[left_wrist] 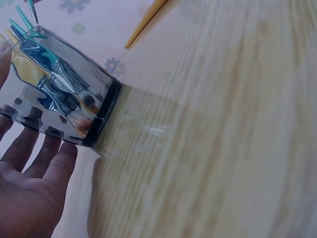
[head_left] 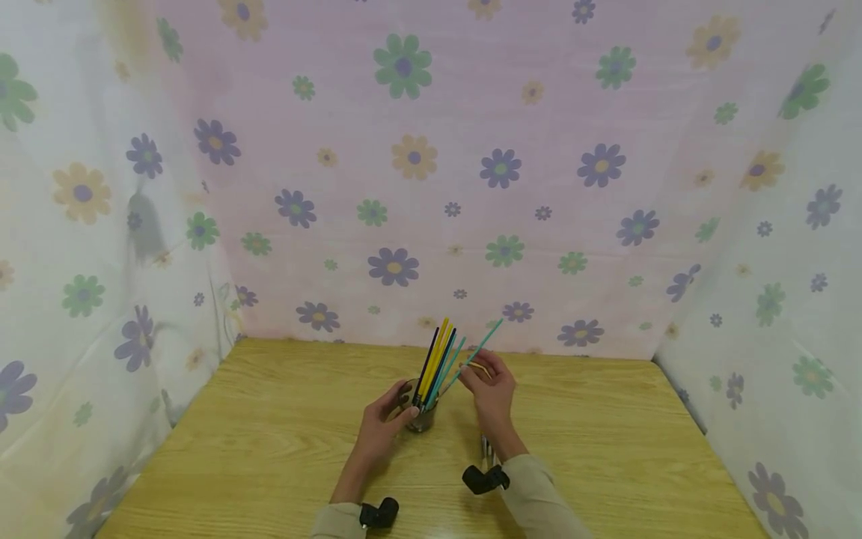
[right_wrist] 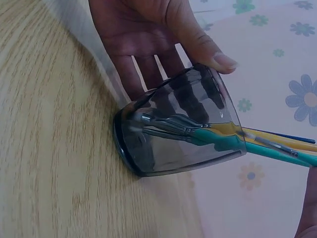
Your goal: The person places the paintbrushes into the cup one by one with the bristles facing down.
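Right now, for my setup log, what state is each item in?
Glass: roughly upright, not empty
Brushes in glass: bristles down, handles up
Teal brush: slanted, lower end near the glass rim
Left hand: gripping the glass
Right hand: pinching the teal brush
Yellow handle: beside right hand, grip unclear
Metal-looking pieces below right hand: mostly hidden, state unclear

Yellow stick (left_wrist: 144,23) cut off, right sleeve (head_left: 545,500) cropped

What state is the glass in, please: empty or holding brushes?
The glass is holding brushes; bristles show through its see-through wall.
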Tool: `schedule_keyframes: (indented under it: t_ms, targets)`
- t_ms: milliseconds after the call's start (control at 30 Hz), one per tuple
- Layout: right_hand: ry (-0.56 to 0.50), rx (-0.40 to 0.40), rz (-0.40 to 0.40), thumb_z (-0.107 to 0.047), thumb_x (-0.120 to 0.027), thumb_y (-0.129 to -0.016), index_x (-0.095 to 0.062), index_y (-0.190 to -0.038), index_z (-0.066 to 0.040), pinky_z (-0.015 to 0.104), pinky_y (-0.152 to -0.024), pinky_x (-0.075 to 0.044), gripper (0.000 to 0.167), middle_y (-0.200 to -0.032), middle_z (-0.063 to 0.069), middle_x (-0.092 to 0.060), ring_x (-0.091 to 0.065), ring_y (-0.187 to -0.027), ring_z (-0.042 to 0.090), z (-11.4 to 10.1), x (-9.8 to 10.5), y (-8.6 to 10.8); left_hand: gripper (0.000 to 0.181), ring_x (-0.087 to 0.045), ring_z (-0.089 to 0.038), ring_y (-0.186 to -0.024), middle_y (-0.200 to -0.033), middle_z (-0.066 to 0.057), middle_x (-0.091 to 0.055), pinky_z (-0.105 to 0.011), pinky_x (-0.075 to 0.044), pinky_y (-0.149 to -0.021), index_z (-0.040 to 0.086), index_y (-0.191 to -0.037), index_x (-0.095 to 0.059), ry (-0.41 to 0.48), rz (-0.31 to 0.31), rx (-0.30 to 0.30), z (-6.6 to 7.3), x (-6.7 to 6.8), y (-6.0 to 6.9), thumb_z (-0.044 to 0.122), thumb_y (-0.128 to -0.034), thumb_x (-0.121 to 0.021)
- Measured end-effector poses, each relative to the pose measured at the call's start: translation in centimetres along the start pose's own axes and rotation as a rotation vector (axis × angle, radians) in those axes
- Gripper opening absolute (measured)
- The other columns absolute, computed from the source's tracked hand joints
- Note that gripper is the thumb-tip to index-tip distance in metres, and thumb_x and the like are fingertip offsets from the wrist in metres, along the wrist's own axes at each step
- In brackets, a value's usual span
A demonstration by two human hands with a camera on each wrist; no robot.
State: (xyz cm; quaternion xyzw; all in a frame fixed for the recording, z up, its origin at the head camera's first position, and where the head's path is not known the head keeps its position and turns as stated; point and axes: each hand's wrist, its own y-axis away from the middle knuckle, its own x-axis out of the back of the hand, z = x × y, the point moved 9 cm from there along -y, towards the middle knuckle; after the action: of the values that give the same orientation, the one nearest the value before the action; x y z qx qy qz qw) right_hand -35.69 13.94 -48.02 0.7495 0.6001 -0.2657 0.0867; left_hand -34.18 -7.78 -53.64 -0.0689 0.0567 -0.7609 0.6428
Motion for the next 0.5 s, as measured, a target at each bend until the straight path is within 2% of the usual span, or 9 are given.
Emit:
schedule_keyframes:
  t_ms: [67,233,333,500]
  targets:
    - [0.018,0.017,-0.004,0.018,-0.064,-0.089,-0.061,-0.119,0.006,0.033,-0.08,-0.064,0.032,-0.103,0.009,-0.066,-0.072,-0.094,0.024,0.2,-0.2,-0.1,0.065,-0.048,-0.041,-0.138,-0.152,-0.019,-0.05,-0.055,-0.04,-0.115,-0.001,-0.154,-0.041,0.003,-0.006,-0.007,0.0,0.0,0.0,0.012,-0.0972,-0.07]
    - [0.099,0.054,0.003,0.019,-0.065,-0.088,-0.057,-0.123,0.014,0.028,-0.077,-0.063,0.037,-0.104,0.01,-0.067,-0.07,-0.091,0.019,1.0,-0.6,-0.4,0.065,-0.048,-0.042,-0.138,-0.152,-0.019,-0.05,-0.056,-0.042,-0.114,0.0,-0.154,-0.041,0.006,-0.01,-0.006,-0.1,0.0,0.2,0.012,-0.0973,-0.07]
    - [0.162,0.074,0.009,0.018,-0.067,-0.087,-0.058,-0.123,0.015,0.027,-0.076,-0.063,0.038,-0.109,0.017,-0.065,-0.068,-0.092,0.02,1.3,-1.0,-0.5,0.065,-0.048,-0.042,-0.138,-0.152,-0.019,-0.05,-0.056,-0.042,-0.114,0.0,-0.154,-0.041,0.012,-0.008,-0.008,0.0,0.0,0.2,0.012,-0.097,-0.07]
    - [0.257,0.113,-0.001,0.015,-0.068,-0.087,-0.063,-0.12,0.012,0.025,-0.073,-0.061,0.033,-0.117,0.028,-0.062,-0.067,-0.095,0.03,1.2,-2.0,-0.4,0.064,-0.048,-0.041,-0.138,-0.152,-0.018,-0.051,-0.054,-0.043,-0.113,0.0,-0.154,-0.042,0.029,-0.016,-0.012,0.2,-0.1,0.1,0.01,-0.0972,-0.07]
